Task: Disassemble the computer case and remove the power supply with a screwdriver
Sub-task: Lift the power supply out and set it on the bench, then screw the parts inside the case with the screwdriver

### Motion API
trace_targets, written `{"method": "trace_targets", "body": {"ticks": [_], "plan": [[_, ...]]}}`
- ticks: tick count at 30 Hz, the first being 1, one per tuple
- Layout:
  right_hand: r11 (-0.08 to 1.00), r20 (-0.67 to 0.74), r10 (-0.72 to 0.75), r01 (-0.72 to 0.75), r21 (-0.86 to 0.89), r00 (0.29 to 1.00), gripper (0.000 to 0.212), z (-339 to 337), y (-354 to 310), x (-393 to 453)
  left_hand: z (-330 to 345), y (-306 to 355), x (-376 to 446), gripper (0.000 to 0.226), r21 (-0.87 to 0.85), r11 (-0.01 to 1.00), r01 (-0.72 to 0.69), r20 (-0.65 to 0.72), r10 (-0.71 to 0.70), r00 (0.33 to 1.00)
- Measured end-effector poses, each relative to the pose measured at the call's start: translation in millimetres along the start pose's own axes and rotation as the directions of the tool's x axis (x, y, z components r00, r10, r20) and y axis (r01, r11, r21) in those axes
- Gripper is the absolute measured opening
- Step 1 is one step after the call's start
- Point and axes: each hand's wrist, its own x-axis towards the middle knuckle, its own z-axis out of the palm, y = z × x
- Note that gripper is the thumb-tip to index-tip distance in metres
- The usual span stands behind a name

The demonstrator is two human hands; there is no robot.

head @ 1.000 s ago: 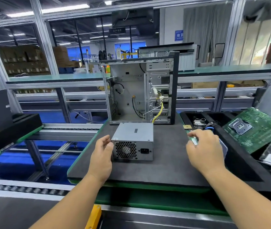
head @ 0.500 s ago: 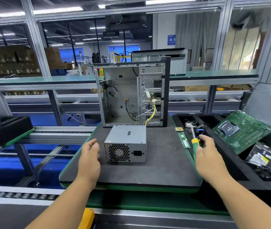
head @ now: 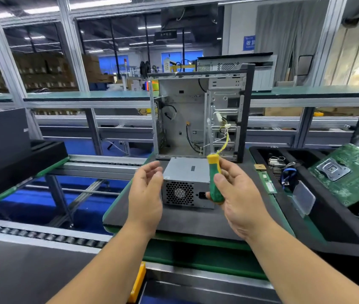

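A grey power supply with a fan grille lies on the dark mat, just in front of the open, upright computer case. My right hand holds a green and yellow screwdriver by its handle, upright, in front of the supply's right end; the blade is hidden. My left hand hovers with relaxed fingers just left of the supply, not touching it. Yellow and black cables hang loose inside the case.
A black tray on the right holds a green motherboard, cables and small parts. Memory sticks lie along the mat's right edge. A roller conveyor runs on the left, with a dark case on it.
My right hand picked the screwdriver up from the tray's edge and brought it left, in front of the power supply. My left hand rose slightly beside the supply.
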Motion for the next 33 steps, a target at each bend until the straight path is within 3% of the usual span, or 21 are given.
{"method": "trace_targets", "body": {"ticks": [3, 7, 10, 13, 16, 21, 24, 26, 28, 30, 33], "plan": [[0.993, 0.083, -0.068, 0.076, -0.095, 0.994, 0.039, 32.8, 2.2, -2.9, 8.9, 20.1, -2.0, 0.024, -0.039, 0.999, -0.005, 0.129, 0.01, 0.992], [0.995, 0.077, -0.093, 0.096, -0.04, 0.993, 0.026, 75.3, 11.2, -7.6, 16.4, 34.3, -10.5, 0.026, -0.148, 0.977, 0.156, 0.286, -0.109, 0.952], [0.991, 0.011, -0.106, 0.106, -0.076, 0.994, 0.022, 90.4, 17.6, -9.9, 9.0, 34.7, -14.0, 0.025, -0.169, 0.964, 0.206, 0.271, -0.155, 0.95], [0.99, 0.071, -0.12, 0.125, -0.072, 0.99, 0.028, 95.4, 21.5, -19.2, -8.1, 31.1, -12.7, 0.024, -0.164, 0.969, 0.184, 0.24, -0.142, 0.96], [0.962, 0.131, -0.156, 0.181, -0.203, 0.979, 0.033, 98.7, 36.2, -34.5, -27.6, 27.1, -7.9, 0.022, -0.173, 0.976, 0.128, 0.206, -0.091, 0.974], [0.922, 0.185, 0.011, 0.062, -0.382, 0.983, 0.025, 99.5, 66.5, -54.9, -59.0, 17.0, -1.4, 0.02, -0.05, 0.998, -0.042, 0.158, 0.049, 0.986], [0.788, 0.269, 0.121, 0.072, -0.612, 0.956, 0.023, 102.6, 81.8, -61.4, -75.3, 9.5, -3.3, 0.019, -0.026, 0.999, -0.046, 0.127, 0.049, 0.991], [0.688, 0.333, 0.288, 0.048, -0.724, 0.898, 0.029, 107.3, 87.8, -65.7, -87.2, 5.0, -5.3, 0.018, -0.015, 0.999, -0.033, 0.123, 0.034, 0.992], [0.558, 0.402, 0.407, 0.124, -0.82, 0.82, 0.037, 110.2, 94.6, -69.5, -99.4, 0.5, -6.7, 0.019, -0.003, 1.0, -0.018, 0.132, 0.018, 0.991], [0.455, 0.445, 0.457, 0.228, -0.861, 0.77, 0.041, 114.0, 99.2, -73.6, -110.1, -3.3, -6.8, 0.021, -0.008, 1.0, 0.0, 0.137, 0.001, 0.991], [0.402, 0.467, 0.48, 0.288, -0.869, 0.742, 0.044, 119.9, 105.8, -77.6, -122.3, -6.7, -3.7, 0.021, -0.018, 1.0, 0.025, 0.128, -0.022, 0.992]]}}
